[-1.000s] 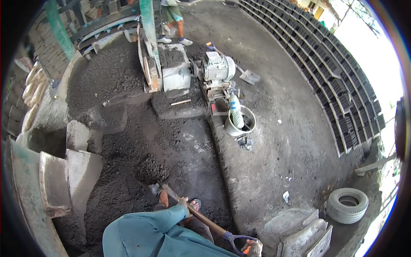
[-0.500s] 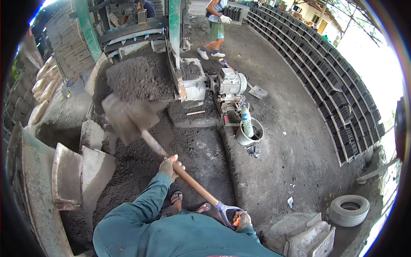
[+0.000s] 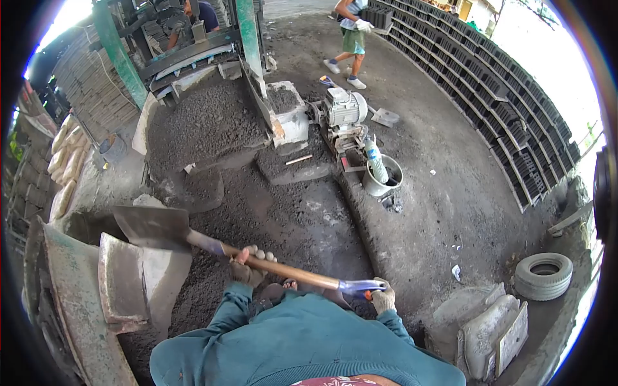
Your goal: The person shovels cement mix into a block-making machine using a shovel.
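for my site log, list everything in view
motor: one, grey, top centre
held shovel: one, grey and brown, centre left
second shovel: one, grey, near motor
bucket: one, pale grey, near motor
bottle: one, clear, in bucket
tyre: one, grey, lower right
slabs: several, grey, lower right
blocks: many, dark, upper right
heap: one, dark, upper left
bags: several, tan, far left
posts: two, green, upper left
other people: at least two, green shorts, dark sleeve, top
left fingers: one set, tan glove, on shaft
right fingers: one set, tan glove, on handle

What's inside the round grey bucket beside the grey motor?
The round grey bucket holds a clear plastic bottle, its top above the rim. Bottle and near wall hide the bucket's bottom; can't tell what's there.
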Demonstrator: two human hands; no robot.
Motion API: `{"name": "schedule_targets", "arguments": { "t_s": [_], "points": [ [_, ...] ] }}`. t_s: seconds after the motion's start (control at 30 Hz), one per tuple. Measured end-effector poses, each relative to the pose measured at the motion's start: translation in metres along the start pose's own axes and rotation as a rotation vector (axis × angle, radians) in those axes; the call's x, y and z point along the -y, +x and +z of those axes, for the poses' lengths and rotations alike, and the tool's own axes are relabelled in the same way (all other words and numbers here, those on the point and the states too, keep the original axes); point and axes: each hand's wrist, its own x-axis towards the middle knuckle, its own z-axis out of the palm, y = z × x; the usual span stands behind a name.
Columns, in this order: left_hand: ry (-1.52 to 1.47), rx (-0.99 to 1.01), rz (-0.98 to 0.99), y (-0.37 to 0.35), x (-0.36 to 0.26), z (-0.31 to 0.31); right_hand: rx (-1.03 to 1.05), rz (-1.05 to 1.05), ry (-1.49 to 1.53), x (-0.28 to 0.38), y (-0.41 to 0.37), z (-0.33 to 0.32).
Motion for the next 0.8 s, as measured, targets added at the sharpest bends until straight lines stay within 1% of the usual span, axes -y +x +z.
{"name": "schedule_targets", "arguments": {
  "t_s": [0.03,0.07,0.1,0.13,0.2,0.23,0.27,0.3,0.33,0.37,0.4,0.43,0.47,0.53,0.57,0.67,0.7,0.73,0.8],
  "points": [
    [0.048,0.071,0.051,0.001,-0.003,0.009,0.119,0.059,-0.003,0.012,-0.006,-0.002],
    [0.047,0.076,0.054,0.001,-0.005,0.019,0.238,0.116,-0.004,0.025,-0.013,-0.007],
    [0.046,0.086,0.059,0.003,-0.009,0.031,0.587,0.115,-0.026,0.037,-0.011,-0.023],
    [0.045,0.099,0.064,0.006,-0.009,0.040,0.535,0.196,0.139,0.032,-0.015,-0.025],
    [0.109,0.049,0.082,0.010,-0.005,0.044,0.417,0.357,0.466,0.019,-0.030,-0.027],
    [0.127,0.039,0.079,0.012,-0.001,0.044,0.393,0.317,0.416,0.018,-0.034,-0.029],
    [0.145,0.029,0.076,0.014,0.003,0.045,0.270,0.368,0.298,0.018,-0.039,-0.027],
    [0.143,0.064,0.065,0.015,0.010,0.048,0.302,0.193,0.009,0.023,-0.048,-0.033],
    [0.130,0.052,0.046,0.015,0.016,0.051,0.330,0.015,-0.280,0.022,-0.055,-0.040],
    [0.113,0.040,0.029,0.015,0.022,0.054,0.230,-0.001,-0.138,-0.026,-0.049,-0.036],
    [0.092,0.027,0.019,0.017,0.028,0.057,0.148,-0.129,-0.207,-0.043,-0.055,-0.038],
    [0.042,0.016,0.000,0.020,0.035,0.063,0.169,-0.007,-0.092,-0.039,-0.061,-0.040],
    [0.063,-0.028,0.026,0.021,0.041,0.068,0.190,0.118,0.019,-0.033,-0.072,-0.043],
    [0.104,-0.020,0.041,0.025,0.049,0.085,0.112,0.336,-0.028,-0.001,-0.085,-0.049],
    [0.106,-0.075,0.011,0.030,0.052,0.097,0.103,0.364,0.249,-0.037,-0.079,-0.054],
    [0.165,-0.179,-0.014,0.048,0.046,0.125,0.063,0.546,0.466,-0.034,-0.081,-0.067],
    [0.160,-0.200,-0.030,0.053,0.039,0.135,0.173,0.439,0.584,0.013,-0.103,-0.064],
    [0.136,-0.187,-0.051,0.061,0.031,0.136,0.228,0.433,0.672,0.018,-0.103,-0.068],
    [0.096,-0.151,-0.092,0.083,0.008,0.137,0.123,0.504,0.764,0.049,-0.108,-0.065]
  ]
}}
